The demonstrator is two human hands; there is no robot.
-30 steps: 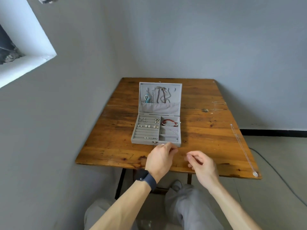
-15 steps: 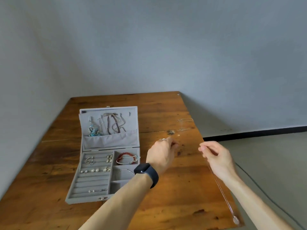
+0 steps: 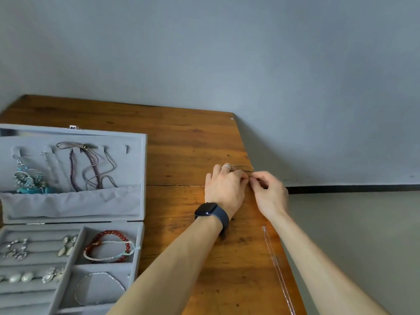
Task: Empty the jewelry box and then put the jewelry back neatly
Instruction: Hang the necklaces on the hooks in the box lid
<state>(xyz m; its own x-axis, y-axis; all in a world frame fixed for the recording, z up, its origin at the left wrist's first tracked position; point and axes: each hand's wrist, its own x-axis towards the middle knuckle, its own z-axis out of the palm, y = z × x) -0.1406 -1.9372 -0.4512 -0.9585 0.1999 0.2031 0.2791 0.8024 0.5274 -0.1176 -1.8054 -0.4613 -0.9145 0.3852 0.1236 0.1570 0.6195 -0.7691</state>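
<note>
Jewelry box open at the table's left edge, left hand and right hand meeting near the right edge, curled fingertips of both pinching a thin chain, 1 silver necklace lying along that edge.

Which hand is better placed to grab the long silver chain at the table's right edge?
Likely right. Both hands pinch a thin chain, but the right hand sits nearer the long chain; the left hand is toward the jewelry box.

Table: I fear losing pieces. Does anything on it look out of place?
A thin silver chain lies stretched along the table's right edge, far from the box, where it could slip off. The left hand and right hand pinch a second chain.
</note>
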